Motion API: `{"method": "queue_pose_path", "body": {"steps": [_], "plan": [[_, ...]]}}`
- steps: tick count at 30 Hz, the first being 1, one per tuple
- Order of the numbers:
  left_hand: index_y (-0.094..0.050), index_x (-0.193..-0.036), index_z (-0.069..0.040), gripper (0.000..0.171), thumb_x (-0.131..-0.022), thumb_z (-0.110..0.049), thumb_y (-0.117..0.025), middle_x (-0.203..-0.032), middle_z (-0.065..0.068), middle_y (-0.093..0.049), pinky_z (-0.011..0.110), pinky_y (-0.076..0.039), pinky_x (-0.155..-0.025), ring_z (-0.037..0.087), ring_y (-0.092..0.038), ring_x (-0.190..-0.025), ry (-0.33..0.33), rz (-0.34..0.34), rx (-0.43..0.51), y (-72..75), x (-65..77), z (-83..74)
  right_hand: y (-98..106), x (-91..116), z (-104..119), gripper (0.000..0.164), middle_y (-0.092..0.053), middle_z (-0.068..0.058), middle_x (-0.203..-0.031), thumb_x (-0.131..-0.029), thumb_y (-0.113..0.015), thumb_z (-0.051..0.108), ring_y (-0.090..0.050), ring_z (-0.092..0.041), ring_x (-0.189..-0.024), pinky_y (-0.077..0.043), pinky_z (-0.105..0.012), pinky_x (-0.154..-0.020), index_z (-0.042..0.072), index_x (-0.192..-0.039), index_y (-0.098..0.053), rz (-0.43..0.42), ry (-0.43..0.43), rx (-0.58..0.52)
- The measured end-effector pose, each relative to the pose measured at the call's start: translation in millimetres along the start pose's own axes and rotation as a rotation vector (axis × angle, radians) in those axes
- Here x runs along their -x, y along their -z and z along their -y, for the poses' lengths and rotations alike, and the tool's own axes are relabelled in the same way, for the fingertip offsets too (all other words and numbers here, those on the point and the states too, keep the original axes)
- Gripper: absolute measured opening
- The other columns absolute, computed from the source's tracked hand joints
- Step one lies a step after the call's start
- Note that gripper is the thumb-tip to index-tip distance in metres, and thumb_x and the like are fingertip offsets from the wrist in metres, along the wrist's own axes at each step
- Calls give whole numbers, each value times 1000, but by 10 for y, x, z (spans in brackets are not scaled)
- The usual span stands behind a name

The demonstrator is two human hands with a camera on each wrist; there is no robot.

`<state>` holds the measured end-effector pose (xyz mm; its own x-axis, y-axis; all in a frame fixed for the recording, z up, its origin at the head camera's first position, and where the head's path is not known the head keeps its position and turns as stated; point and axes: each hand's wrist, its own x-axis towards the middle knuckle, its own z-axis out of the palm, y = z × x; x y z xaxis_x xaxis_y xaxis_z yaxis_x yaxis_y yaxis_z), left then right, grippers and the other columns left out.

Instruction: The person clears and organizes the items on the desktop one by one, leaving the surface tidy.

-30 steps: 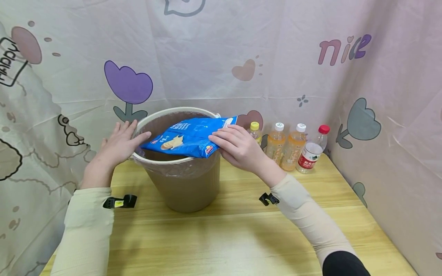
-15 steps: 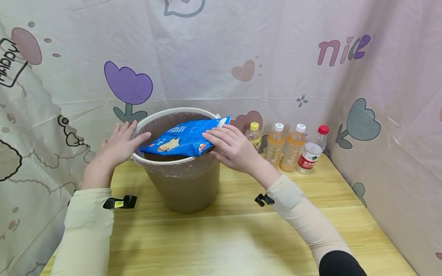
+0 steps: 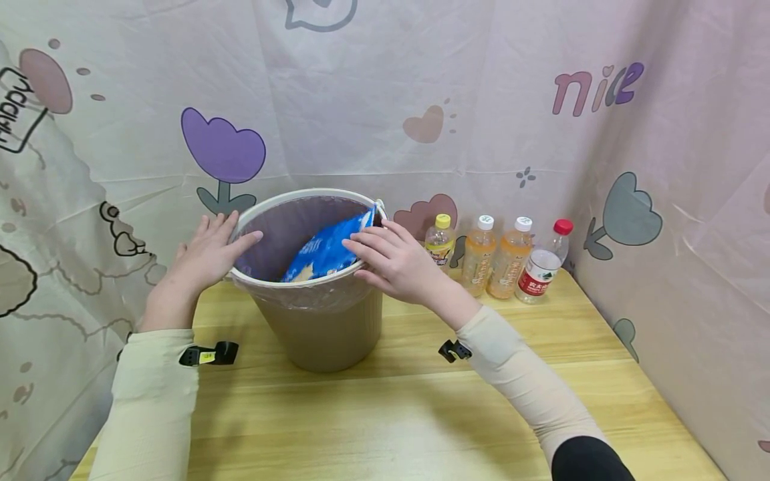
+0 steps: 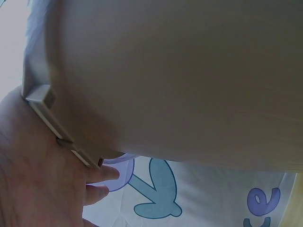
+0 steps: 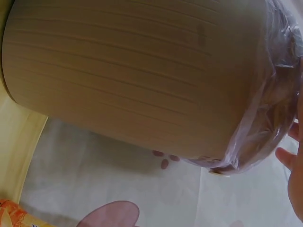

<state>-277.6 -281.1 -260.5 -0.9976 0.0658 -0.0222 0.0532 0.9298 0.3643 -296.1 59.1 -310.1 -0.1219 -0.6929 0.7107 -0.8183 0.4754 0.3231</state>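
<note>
A brown trash bin (image 3: 327,334) with a white rim and a clear plastic liner (image 5: 258,123) stands on the table. Inside its mouth a blue chip bag (image 3: 325,250) lies tilted, its upper right corner close to the rim and its lower part hidden by the near wall. My left hand (image 3: 204,257) rests at the bin's left rim, fingers spread and thumb over the edge. At the right rim is my right hand (image 3: 397,264), fingers extended and relaxed beside the bag's corner. In the left wrist view the palm lies against the rim's outer side.
Several bottles stand in a row right of the bin: a yellow-capped bottle (image 3: 441,239), two white-capped orange ones, and a red-capped bottle (image 3: 544,260). A printed curtain (image 3: 337,100) hangs behind and at both sides of the wooden table (image 3: 385,421).
The blue chip bag has slid from lying across the rim down into the bin. My right hand has moved slightly left and let go of it. The left hand has stayed put.
</note>
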Motion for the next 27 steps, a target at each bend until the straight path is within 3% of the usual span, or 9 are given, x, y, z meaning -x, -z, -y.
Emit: {"method": "queue_pose_path", "body": {"steps": [18, 27], "plan": [[9, -156, -13, 90, -95, -72, -20, -159, 24, 17, 80, 5, -105, 44, 24, -145, 1, 5, 4, 8, 9, -12, 22, 111, -2, 45, -66, -6, -128, -99, -54, 41, -58, -24, -123, -44, -46, -108, 13, -134, -59, -14, 4, 34], [9, -156, -12, 92, -94, -73, -20, -159, 24, 16, 80, 6, -105, 45, 22, -146, 1, 1, 12, 9, 15, -17, 62, 257, -10, 45, -62, -8, -134, -94, -63, 33, -56, -26, -127, -38, -44, -115, 12, -134, -59, -24, -49, -14]]}}
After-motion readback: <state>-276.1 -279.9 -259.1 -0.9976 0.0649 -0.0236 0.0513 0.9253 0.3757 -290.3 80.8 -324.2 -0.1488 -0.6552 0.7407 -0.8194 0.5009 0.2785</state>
